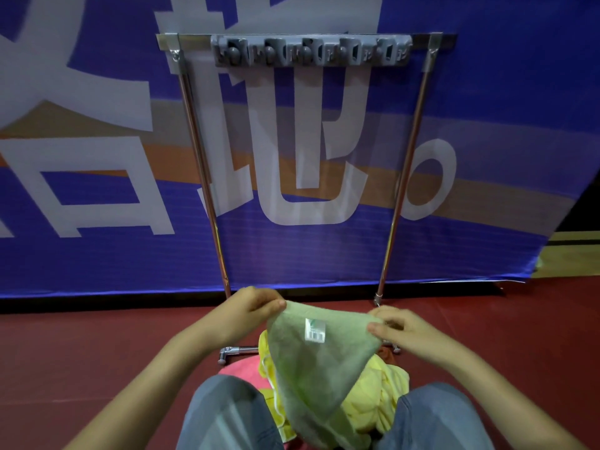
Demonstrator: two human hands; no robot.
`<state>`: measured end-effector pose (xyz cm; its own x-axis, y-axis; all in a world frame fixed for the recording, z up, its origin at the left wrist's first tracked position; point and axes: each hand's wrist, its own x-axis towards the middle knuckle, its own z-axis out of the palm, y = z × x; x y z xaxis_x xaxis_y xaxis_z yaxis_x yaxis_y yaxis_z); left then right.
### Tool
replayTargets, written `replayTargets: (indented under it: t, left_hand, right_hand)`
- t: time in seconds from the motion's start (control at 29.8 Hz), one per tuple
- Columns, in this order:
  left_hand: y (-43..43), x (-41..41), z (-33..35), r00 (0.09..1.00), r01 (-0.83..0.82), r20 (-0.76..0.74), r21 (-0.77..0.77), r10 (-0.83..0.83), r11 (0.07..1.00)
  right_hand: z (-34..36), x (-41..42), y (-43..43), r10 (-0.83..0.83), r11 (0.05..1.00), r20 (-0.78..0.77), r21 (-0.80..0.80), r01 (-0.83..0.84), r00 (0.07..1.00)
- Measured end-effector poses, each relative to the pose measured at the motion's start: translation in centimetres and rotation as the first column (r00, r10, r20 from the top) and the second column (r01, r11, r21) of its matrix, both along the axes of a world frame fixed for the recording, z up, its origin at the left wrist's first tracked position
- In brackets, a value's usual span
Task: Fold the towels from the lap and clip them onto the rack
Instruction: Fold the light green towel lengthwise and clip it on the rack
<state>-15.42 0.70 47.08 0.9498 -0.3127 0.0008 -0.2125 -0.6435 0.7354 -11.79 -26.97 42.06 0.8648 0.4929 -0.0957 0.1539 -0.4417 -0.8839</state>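
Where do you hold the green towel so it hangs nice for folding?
Hold it by its two top corners, coming in from each side. The green towel is soft and hangs limp, so the left hand pinches the left corner and the right hand pinches the right one. That stretches the top edge flat, with the label facing you.

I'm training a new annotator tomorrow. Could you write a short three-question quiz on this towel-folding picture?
1. True or false: no towel hangs from the grey clip strip on the rack yet.
2. Which towel do the left hand and right hand pinch by its corners? A) yellow B) green C) pink
3. What else lies in the lap?

Key: 1 true; 2 B, the green towel; 3 a yellow towel and a pink towel.
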Motion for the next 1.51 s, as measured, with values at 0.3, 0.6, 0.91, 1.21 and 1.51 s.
replayTargets:
  t: [0.3, 0.6, 0.91, 1.21, 1.51]
  left_hand:
    - [0.4, 1.4, 4.2, 0.962, -0.107, 0.254, 0.009, 0.101, 0.994]
    - [-1.7, 0.0, 7.0, 0.920, -0.250, 0.192, -0.385, 0.342, 0.888]
    - [-6.2, -0.1, 3.9, 0.880, -0.321, 0.217, -0.381, 0.422, 0.867]
    - [-7.1, -0.5, 1.1, 0.858, -0.361, 0.203, -0.415, 0.472, 0.835]
    - [-6.3, -0.5, 1.2, 0.909, -0.311, 0.115, -0.454, 0.401, 0.835]
  right_hand:
    - [8.7, 1.0, 0.5, -0.265, 0.946, 0.305, 0.267, 0.185, 0.915]
    - [12.7, 0.1, 1.7, -0.457, 0.828, 0.199, 0.452, 0.332, 0.867]
    - [10.1, -2.5, 6.6, -0.428, 0.795, -0.011, 0.471, 0.382, 0.904]
    - [7.8, -4.0, 8.3, -0.294, 0.717, -0.338, 0.540, 0.440, 0.894]
    - [6.6, -4.1, 7.9, -0.177, 0.815, -0.047, 0.553, 0.173, 0.983]
